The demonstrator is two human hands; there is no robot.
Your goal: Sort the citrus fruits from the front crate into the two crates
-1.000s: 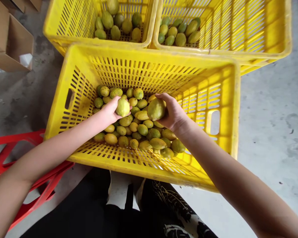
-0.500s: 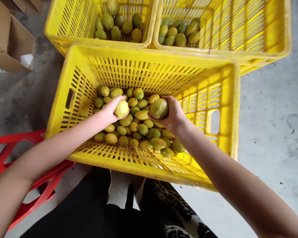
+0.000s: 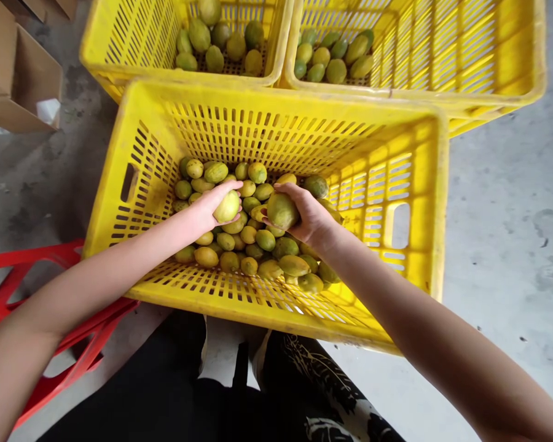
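- Nearest me, my left hand (image 3: 207, 209) wraps a pale yellow fruit (image 3: 227, 206), fingers curled round it, low over the pile in the near crate (image 3: 120, 202).
- My right hand (image 3: 311, 218) grips a bigger green fruit (image 3: 282, 210) the same way, just beside.
- They look firm, light and smooth-skinned; I'd cup each round its middle, since squeezing may bruise.
- Beyond, two far crates (image 3: 281, 67) hold more fruit.
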